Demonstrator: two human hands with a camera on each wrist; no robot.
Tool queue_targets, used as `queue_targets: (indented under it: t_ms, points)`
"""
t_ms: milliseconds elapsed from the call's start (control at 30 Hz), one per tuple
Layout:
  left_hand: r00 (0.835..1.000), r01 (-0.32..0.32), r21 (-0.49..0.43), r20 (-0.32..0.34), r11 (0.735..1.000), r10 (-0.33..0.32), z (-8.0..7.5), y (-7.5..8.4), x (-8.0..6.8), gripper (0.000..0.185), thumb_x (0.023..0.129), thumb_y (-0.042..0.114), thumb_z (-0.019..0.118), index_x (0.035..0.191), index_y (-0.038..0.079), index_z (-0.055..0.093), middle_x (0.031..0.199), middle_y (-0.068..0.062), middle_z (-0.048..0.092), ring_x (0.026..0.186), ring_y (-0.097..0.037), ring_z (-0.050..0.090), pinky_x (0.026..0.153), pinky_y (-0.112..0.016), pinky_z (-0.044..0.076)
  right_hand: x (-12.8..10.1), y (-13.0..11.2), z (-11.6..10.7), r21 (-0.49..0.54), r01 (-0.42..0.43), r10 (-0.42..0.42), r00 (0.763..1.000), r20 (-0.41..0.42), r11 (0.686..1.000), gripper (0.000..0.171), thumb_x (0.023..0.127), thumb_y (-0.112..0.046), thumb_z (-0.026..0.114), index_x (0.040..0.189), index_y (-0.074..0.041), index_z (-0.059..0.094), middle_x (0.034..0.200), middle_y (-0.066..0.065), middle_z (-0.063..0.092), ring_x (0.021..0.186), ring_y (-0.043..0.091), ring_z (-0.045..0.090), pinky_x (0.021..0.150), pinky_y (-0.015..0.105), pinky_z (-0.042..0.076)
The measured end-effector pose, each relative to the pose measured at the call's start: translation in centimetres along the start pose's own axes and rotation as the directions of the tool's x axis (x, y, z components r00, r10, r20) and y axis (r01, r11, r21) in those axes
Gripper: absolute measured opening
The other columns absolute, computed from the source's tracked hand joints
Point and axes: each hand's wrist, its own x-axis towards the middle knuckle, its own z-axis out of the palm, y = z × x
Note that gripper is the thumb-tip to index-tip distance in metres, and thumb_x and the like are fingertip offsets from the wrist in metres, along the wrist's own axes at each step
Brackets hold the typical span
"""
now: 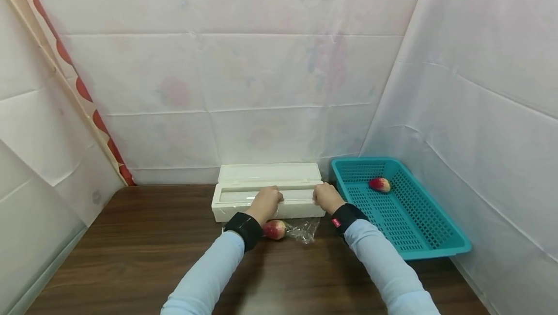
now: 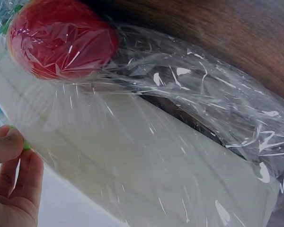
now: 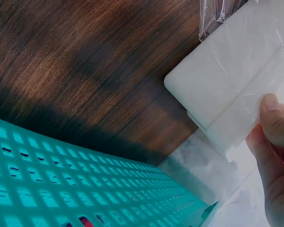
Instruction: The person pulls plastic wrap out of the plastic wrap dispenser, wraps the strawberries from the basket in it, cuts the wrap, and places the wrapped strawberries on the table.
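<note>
Clear film (image 2: 180, 109) runs from the white dispenser (image 1: 244, 203) down over its front face to the bench (image 1: 144, 252), where it lies crumpled around a red fruit (image 1: 274, 229) just in front of the dispenser, near the middle of the bench. The left wrist view shows the fruit (image 2: 61, 38) wrapped in the film and touching the dispenser's front. The left hand (image 1: 265, 202) rests on the dispenser's top edge near its middle; its fingers (image 2: 12, 146) are curled at the film's edge, and whether they truly pinch it cannot be told. The right hand (image 1: 327, 196) sits at the dispenser's right end, and the right wrist view shows its thumb and fingers (image 3: 274, 123) pressed together on the film at that corner. The dispenser stands along the bench's back edge with its lid (image 1: 268, 173) open. A teal basket (image 1: 431, 242) lies at the bench's right edge, just beside the dispenser, with a second fruit (image 1: 380, 184) in its far part.
</note>
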Motion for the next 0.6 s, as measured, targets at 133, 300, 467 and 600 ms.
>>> queue_targets:
  t_ms: [133,300,467,600]
  points:
    - [1.000,0.002,0.005,0.007,1.000,-0.002,-0.2,-0.1,-0.1,0.020,0.074,-0.007,0.064,0.084,0.007,0.074,0.081,-0.007,0.067,0.080,-0.022,0.065,0.073,-0.028,0.053,0.0,0.0,0.1,0.004,-0.006,0.006,1.000,0.008,1.000,0.013,0.069,0.004,0.067,0.064,-0.007,0.068,0.067,0.005,0.065,0.059,0.014,0.050,0.057,0.028,0.045]
    - [1.000,0.018,-0.001,0.020,1.000,-0.018,-0.2,-0.3,-0.3,0.019,0.075,-0.007,0.066,0.085,0.007,0.074,0.082,-0.007,0.066,0.080,-0.022,0.065,0.073,-0.028,0.053,0.0,0.0,0.1,0.014,-0.036,0.035,0.999,0.030,0.999,0.014,0.070,0.006,0.064,0.067,-0.006,0.069,0.070,0.005,0.066,0.059,0.013,0.046,0.057,0.027,0.043]
    - [1.000,0.021,-0.011,-0.008,1.000,-0.021,0.1,-0.9,-0.6,0.016,0.074,-0.004,0.068,0.084,0.007,0.074,0.079,-0.006,0.066,0.079,-0.022,0.065,0.072,-0.028,0.053,-0.1,0.0,0.0,0.012,-0.037,0.037,0.999,0.025,0.999,0.015,0.069,0.008,0.063,0.066,-0.006,0.068,0.068,0.003,0.064,0.058,0.013,0.044,0.055,0.026,0.040]
    - [0.999,0.008,-0.012,-0.038,1.000,-0.009,0.2,-1.4,-0.8,0.013,0.076,-0.001,0.068,0.083,0.007,0.075,0.078,-0.006,0.065,0.077,-0.021,0.065,0.071,-0.028,0.053,-0.1,0.0,0.2,0.016,-0.023,0.023,1.000,0.006,1.000,0.016,0.067,0.009,0.063,0.063,-0.007,0.067,0.066,0.002,0.062,0.058,0.013,0.041,0.055,0.025,0.038]
